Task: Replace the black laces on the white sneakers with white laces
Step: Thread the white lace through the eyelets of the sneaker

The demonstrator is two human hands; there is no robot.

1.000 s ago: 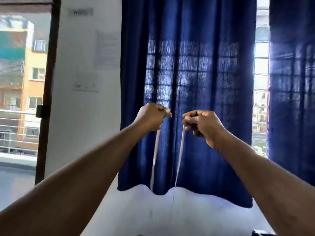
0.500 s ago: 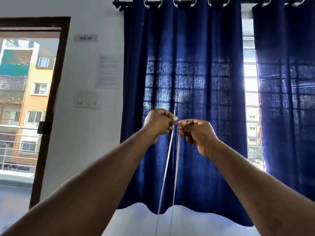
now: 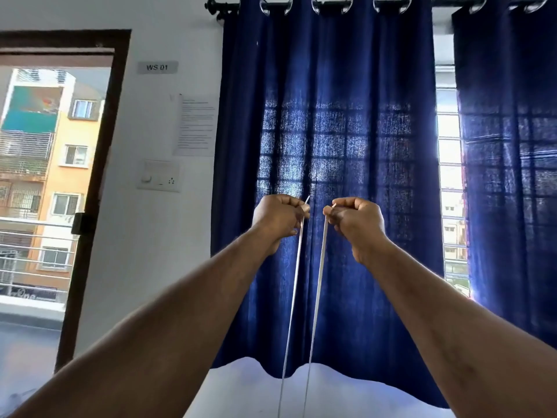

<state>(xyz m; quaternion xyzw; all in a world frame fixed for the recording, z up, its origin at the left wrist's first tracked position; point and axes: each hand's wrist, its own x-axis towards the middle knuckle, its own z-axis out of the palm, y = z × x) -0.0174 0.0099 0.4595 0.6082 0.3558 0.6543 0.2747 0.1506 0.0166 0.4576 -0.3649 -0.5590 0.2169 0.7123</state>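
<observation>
- Pinching tight, fingers curled — left hand (image 3: 278, 217) holds one end of the lace (image 3: 317, 282), right hand (image 3: 358, 224) the other.
- Two strands drop straight from the fists, side by side — out of view below.
- Blue curtain (image 3: 346, 101) hangs behind.

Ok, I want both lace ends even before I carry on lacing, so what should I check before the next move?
1. Left hand pinches one end of the lace: ok.
2. Right hand pinches the other end: ok.
3. Both ends held about level: ok.
4. Strands hang straight, apart and uncrossed where visible: ok.
5. Lace seated evenly in the sneaker: cannot tell, the sneaker is below the frame.
</observation>
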